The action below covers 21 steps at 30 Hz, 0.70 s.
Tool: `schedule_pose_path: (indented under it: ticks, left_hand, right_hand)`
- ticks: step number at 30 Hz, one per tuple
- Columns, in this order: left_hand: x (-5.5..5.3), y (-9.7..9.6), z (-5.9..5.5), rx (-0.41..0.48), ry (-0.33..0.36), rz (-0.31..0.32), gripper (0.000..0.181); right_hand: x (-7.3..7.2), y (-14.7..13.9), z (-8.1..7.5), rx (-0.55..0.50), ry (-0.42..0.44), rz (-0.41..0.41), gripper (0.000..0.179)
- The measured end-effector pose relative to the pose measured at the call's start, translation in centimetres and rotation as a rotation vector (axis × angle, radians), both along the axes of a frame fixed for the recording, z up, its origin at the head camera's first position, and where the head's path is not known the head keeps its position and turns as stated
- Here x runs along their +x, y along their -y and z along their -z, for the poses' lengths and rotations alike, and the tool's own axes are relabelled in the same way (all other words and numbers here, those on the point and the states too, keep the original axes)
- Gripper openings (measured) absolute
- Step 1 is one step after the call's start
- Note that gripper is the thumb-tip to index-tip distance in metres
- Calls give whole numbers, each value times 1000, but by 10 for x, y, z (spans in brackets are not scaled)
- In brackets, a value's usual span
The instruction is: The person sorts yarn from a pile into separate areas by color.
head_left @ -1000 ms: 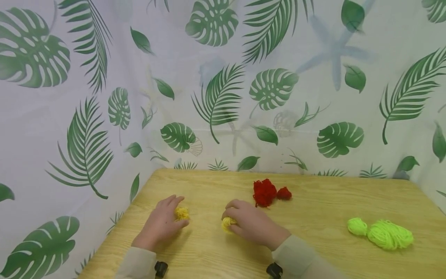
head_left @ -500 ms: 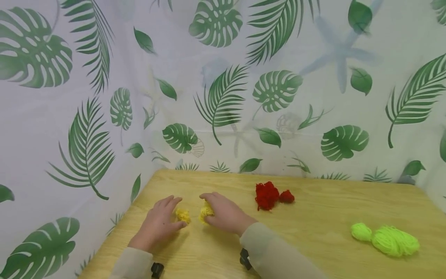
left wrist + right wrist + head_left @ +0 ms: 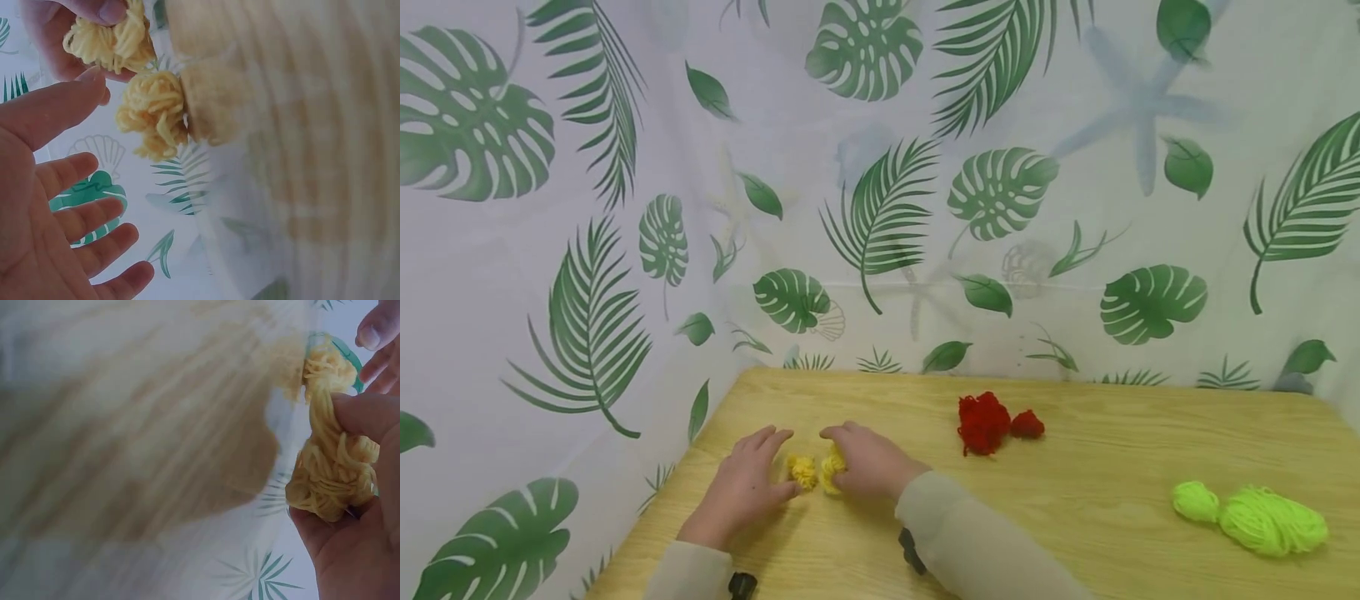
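A small yellow yarn ball (image 3: 802, 472) sits on the wooden table, between my two hands. My left hand (image 3: 747, 479) is beside it with fingers spread and apart from the yarn; in the left wrist view the palm and straight fingers show nothing held. On the other side, my right hand (image 3: 868, 463) grips a second yellow yarn ball (image 3: 334, 472), thumb on one side and fingers under the other. In the right wrist view a twisted neck of strands runs from this held ball toward the other yellow ball (image 3: 331, 365).
Farther back on the table (image 3: 1075, 467) lie a large red yarn ball (image 3: 983, 423) and a smaller red one (image 3: 1027, 424). Toward the right are a small neon-green ball (image 3: 1196, 502) and a larger neon-green skein (image 3: 1273, 521). A leaf-printed curtain (image 3: 880, 208) closes off the back and left.
My right hand has moved left with its yellow yarn, bringing it close to the other yellow ball. My left hand has stayed nearly in place. The head view has shifted slightly.
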State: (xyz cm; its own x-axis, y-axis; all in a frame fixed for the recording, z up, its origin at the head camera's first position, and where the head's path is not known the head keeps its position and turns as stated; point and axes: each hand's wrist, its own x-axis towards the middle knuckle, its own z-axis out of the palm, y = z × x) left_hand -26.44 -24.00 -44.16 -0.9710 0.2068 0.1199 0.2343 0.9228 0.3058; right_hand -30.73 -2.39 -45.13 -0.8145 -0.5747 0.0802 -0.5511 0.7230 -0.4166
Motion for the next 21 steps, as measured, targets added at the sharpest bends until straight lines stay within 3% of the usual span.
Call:
schedule_pose_path:
  ticks: [11, 16, 21]
  left_hand:
    - [3, -2, 3, 32, 27, -6, 76]
    - [5, 1, 4, 5, 2, 9, 77]
    - [7, 3, 3, 2, -2, 6, 78]
  right_hand:
    - [0, 1, 11, 32, 44, 26, 80]
    - [-2, -4, 12, 32, 3, 8, 83]
    - [-2, -19, 0, 57, -69, -1, 76]
